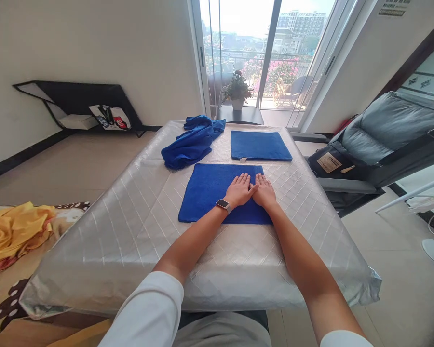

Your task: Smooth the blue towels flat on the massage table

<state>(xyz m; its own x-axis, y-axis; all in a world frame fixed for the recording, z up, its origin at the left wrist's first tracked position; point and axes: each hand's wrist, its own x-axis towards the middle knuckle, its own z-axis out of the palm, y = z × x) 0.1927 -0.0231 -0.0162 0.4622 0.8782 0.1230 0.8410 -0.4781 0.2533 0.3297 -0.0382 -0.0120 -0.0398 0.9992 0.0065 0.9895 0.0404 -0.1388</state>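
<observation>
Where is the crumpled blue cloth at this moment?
In the head view, the crumpled blue cloth lies on the table, at the left of its far end, left of the farther flat cloth.

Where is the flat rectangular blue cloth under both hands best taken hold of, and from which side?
Probably by its left and right edges: the left hand coming from the left, the right hand from the right, sliding underneath. The rectangular blue cloth lies flat on the silver patterned table cover, without raised folds to pinch, so edges seem best.

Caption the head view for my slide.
Left hand and right hand rest flat on a blue cloth on the silvery tablecloth.
</observation>
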